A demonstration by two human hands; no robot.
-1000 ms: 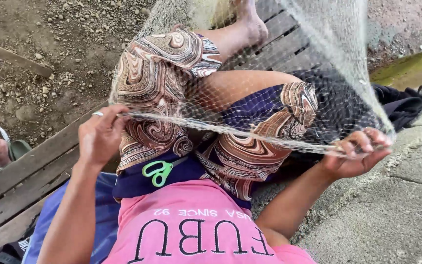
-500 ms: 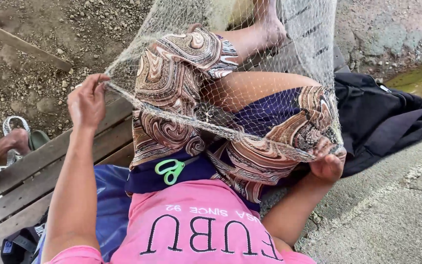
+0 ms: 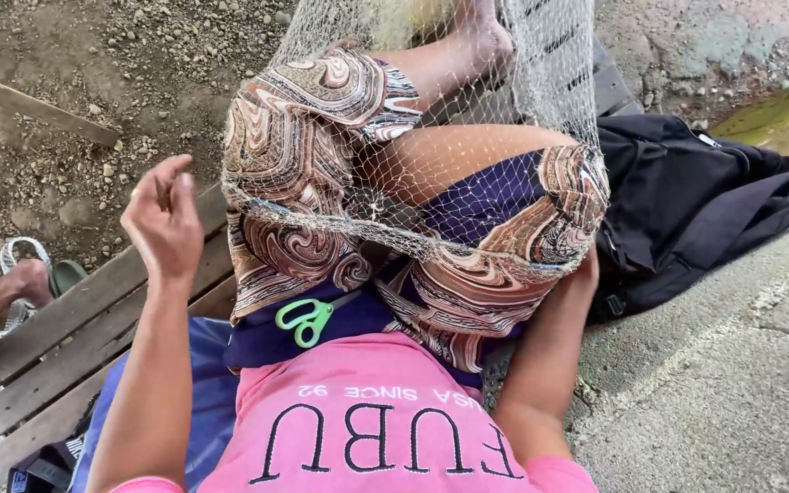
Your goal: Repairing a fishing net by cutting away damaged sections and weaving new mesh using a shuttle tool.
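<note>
While the person sits on the slatted wooden counter (image 3: 57, 338), a pale fishing net (image 3: 431, 137) lies draped over both bent legs in swirl-patterned shorts (image 3: 312, 137), its thicker gathered edge running across the thighs. Left hand (image 3: 164, 224) is raised just beside the net's left edge, fingers loosely curled, grip narrow and holding nothing; contact with the mesh not evident. Right hand (image 3: 586, 269) is mostly hidden behind the right thigh at the net's lower right edge; cannot tell whether its grip is closed on the net. Green-handled scissors (image 3: 303, 319) rest at the waist above the pink shirt (image 3: 385, 429). Dark bag (image 3: 705, 201) lies just right of the legs on concrete. Another person's sandalled foot (image 3: 20, 283) is at far left, well apart.
</note>
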